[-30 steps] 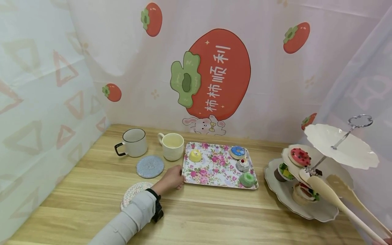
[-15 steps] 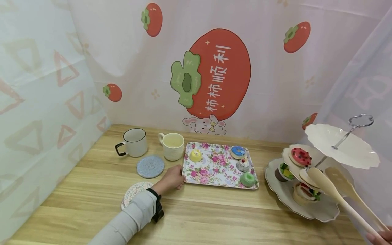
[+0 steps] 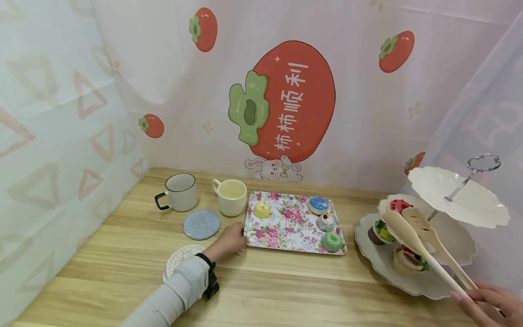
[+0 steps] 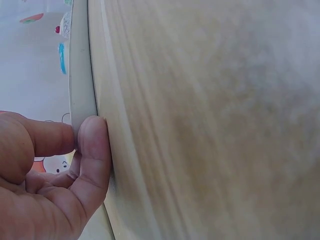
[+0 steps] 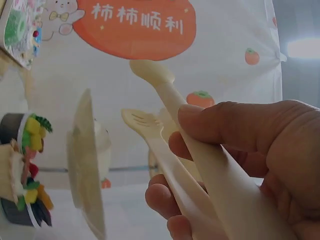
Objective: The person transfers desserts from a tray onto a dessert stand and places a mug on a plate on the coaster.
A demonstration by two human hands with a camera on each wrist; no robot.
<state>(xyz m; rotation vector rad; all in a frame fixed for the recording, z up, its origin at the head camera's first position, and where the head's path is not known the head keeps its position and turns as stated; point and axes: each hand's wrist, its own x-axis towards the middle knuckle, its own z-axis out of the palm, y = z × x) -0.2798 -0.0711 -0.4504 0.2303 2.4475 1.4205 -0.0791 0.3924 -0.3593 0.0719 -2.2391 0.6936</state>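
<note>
Wooden table (image 3: 286, 290): four toy cakes (image 3: 332, 242) on floral tray (image 3: 292, 229), likely done; pastries (image 3: 406, 262) on tiered stand (image 3: 470, 206) likely left. Left hand (image 3: 229, 239) pinches tray edge, right hand (image 3: 496, 304) grips wooden utensils (image 3: 402, 229)

Access: passage at centre front; right side partly obstructed.
Detail: The wood-grain bench (image 3: 294, 286) is bare before the rectangular floral-print tray (image 3: 292, 236), from the grey-sleeved left forearm (image 3: 175, 286) to the white scalloped tiered stand (image 3: 455, 236); a narrow lane separates tray and stand. The stand's glossy white top plate (image 3: 478, 200) overhangs the tier below, restricting entry from above; the pale beige spoon (image 3: 408, 236) and pale beige slotted spatula (image 3: 425, 232) occupy its front-left opening. The left hand (image 3: 229, 240) and cream handled mug (image 3: 231, 205) obstruct the tray's left edge. White persimmon-print cloth (image 3: 351, 150) closes the rear.
</note>
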